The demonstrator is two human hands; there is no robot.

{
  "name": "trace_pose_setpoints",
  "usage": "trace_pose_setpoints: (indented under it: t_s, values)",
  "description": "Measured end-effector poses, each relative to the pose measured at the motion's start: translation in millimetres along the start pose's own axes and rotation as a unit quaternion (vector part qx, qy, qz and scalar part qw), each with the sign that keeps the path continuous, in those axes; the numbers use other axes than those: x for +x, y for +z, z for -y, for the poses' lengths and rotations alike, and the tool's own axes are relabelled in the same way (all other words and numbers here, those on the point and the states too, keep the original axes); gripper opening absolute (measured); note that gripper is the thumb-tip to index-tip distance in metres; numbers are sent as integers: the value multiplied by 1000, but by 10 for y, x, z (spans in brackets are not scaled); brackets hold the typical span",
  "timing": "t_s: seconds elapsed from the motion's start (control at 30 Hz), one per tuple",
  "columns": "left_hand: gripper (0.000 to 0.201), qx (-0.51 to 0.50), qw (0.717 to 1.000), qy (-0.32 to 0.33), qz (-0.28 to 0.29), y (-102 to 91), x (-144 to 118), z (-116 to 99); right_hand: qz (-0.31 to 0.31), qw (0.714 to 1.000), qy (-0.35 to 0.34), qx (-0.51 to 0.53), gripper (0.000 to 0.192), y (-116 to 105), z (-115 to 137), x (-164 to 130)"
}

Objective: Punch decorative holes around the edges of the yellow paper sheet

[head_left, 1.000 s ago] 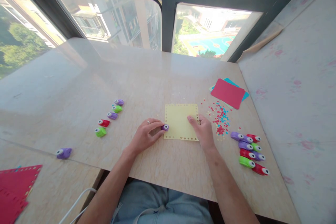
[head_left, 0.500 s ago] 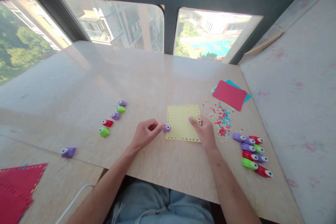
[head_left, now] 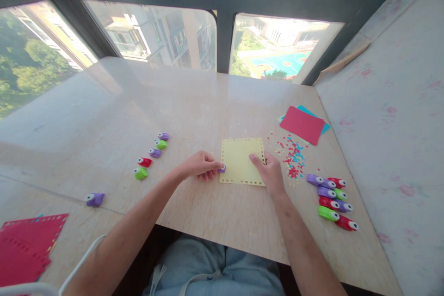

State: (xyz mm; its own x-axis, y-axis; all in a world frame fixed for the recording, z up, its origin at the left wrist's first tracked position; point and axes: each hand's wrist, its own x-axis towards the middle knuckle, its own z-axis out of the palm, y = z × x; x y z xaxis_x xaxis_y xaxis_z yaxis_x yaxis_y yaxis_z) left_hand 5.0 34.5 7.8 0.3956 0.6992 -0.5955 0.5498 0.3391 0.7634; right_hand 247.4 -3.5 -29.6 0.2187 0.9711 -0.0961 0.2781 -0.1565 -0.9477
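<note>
A yellow sheet of paper (head_left: 239, 161) with small punched shapes along its edges lies in front of me on the table. At its left edge sits a small purple craft punch (head_left: 222, 169). My left hand (head_left: 203, 165) is closed on this punch, the thumb lying over its top and hiding much of it. From the other side, my right hand (head_left: 269, 169) pinches the sheet's right edge, thumb on top and fingers partly hidden beneath.
More craft punches stand in a row to the left (head_left: 154, 152) and in a cluster at right (head_left: 331, 199). Paper confetti (head_left: 294, 157) lies scattered near red and blue sheets (head_left: 303, 125). Punched red sheets (head_left: 31, 245) and a white cable (head_left: 81, 259) are at lower left.
My left thumb has moved from the punch's side onto its top, and the left hand has turned over with its forearm lifted outward. The right hand keeps its place on the paper.
</note>
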Motion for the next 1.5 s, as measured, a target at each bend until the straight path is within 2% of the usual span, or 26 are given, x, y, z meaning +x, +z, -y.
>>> trace_pose_setpoints:
  t_s: [0.17,0.47,0.77,1.03,1.2,1.37,1.5]
  values:
    - [37,-13,1000,-22,4,-12,20,-37,-1,1000,-4,-5,46,-2,6,-1]
    - [32,-45,998,-43,-27,64,7,-46,-3,1000,-8,-18,42,7,36,-8]
    - [32,-74,996,-31,-34,108,24,50,2,1000,-3,-23,43,7,21,-20]
    - [36,-80,996,-23,-31,73,13,58,-1,1000,-7,-15,44,-3,2,-14]
    - [43,-83,995,15,-47,73,-25,126,-5,1000,-9,3,46,-21,-29,-5]
    - [43,-114,977,105,-147,143,-102,239,-9,999,-13,38,50,-39,-75,-1]
    - [45,-40,955,201,-212,242,-125,340,-3,998,-13,59,52,-51,-88,-12]
